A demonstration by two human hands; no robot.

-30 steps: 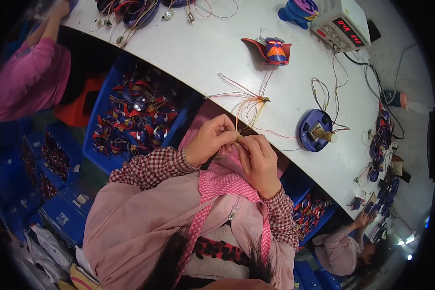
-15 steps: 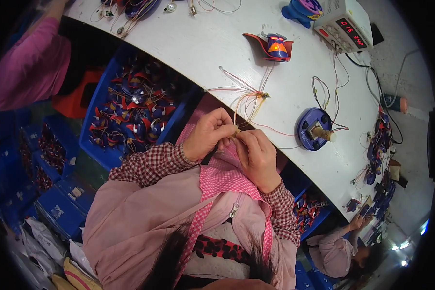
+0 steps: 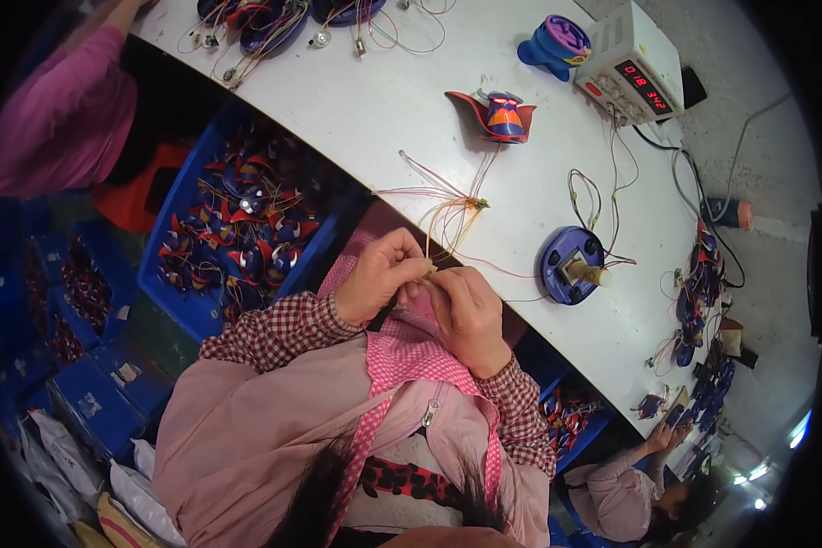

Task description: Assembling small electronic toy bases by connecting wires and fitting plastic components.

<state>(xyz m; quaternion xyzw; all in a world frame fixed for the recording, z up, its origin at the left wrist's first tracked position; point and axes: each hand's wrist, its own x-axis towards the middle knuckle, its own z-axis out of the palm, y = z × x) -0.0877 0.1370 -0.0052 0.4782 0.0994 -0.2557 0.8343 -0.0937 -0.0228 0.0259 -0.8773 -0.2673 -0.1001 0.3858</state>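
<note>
My left hand (image 3: 380, 277) and my right hand (image 3: 471, 318) meet just off the table's near edge, both with fingers pinched together. Between the fingertips they grip the ends of thin yellowish wires (image 3: 432, 239). These run up to a small circuit board (image 3: 480, 203) on the table, from which red and white wires also fan out. Beyond it stands a purple-and-orange toy head (image 3: 505, 119) with a red collar, wired toward the board. To the right lies a round purple toy base (image 3: 557, 277) with a cylindrical part on top. The exact wire tips are hidden by my fingers.
A power supply (image 3: 616, 55) with a red display and a blue toy part (image 3: 543, 55) stand at the far right of the white table (image 3: 356, 100). A blue crate (image 3: 169, 274) of toy heads sits at left. Co-workers' sleeves (image 3: 55, 128) show at left and lower right.
The whole view has shifted a little, so the table things sit slightly lower and further left. Both hands keep their pinch on the wires. The power supply's display reading has changed.
</note>
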